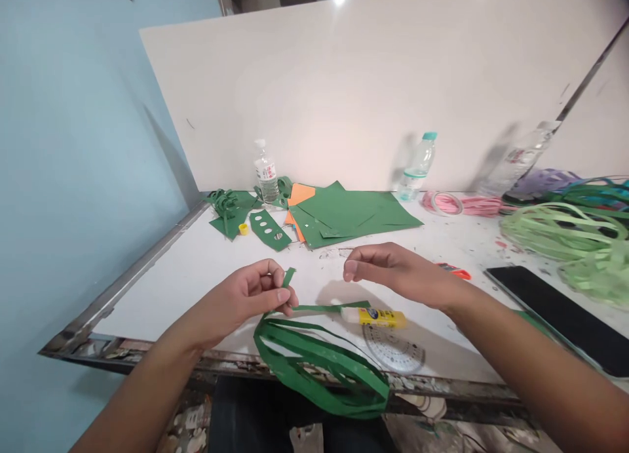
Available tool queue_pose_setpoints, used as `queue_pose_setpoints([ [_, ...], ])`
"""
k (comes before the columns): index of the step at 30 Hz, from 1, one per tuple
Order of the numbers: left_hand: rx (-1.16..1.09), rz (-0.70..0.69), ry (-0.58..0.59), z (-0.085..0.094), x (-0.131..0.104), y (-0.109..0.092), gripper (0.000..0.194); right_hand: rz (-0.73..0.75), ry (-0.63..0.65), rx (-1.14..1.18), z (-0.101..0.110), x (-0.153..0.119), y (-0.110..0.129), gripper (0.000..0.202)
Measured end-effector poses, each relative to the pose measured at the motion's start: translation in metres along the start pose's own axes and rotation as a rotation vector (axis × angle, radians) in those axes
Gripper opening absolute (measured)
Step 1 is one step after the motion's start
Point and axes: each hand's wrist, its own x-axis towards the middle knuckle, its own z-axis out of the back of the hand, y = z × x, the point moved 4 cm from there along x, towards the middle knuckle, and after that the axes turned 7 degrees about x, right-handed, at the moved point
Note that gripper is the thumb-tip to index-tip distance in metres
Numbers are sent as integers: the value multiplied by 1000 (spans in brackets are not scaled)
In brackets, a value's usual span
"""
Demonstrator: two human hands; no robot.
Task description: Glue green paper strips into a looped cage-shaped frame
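My left hand (263,289) pinches a narrow green paper strip (289,277), whose short end sticks up past the fingertips. Below that hand, a looped bundle of green paper strips (324,381) hangs over the table's front edge. One flat green strip (324,307) stretches right from the left fingers toward an uncapped yellow glue stick (376,317). My right hand (378,266) hovers above the glue stick, thumb and index finger drawn together, with nothing visible between them. Partly under the glue stick lies a clear protractor (393,349).
Green paper sheets (358,210), a punched green piece (269,230) and a yellow cap (243,229) lie toward the back. Bottles (266,172) (417,168) stand by the white board. On the right are a phone (560,315), light-green strips (550,233) and pink strips (476,205).
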Motion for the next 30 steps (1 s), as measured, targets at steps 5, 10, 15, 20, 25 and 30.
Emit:
queue_pose_setpoints([
  [5, 106, -6, 62, -10, 6, -12, 25, -24, 130, -366, -4, -5, -4, 34],
  [10, 221, -20, 39, -17, 9, -20, 26, -42, 212, -512, -11, -9, -16, 38],
  [15, 172, -11, 58, -21, 20, -18, 26, -59, 180, -444, -8, -7, -19, 23],
  [20, 205, -31, 91, -24, 27, -17, 28, -122, 144, -264, 0, -2, -15, 30],
  [25, 442, 14, -110, -28, 19, -17, 21, -175, 83, 76, 3, 2, -14, 35],
  [30, 581, 60, -247, -28, 16, -17, 23, -99, -125, 586, 10, 6, -13, 32],
])
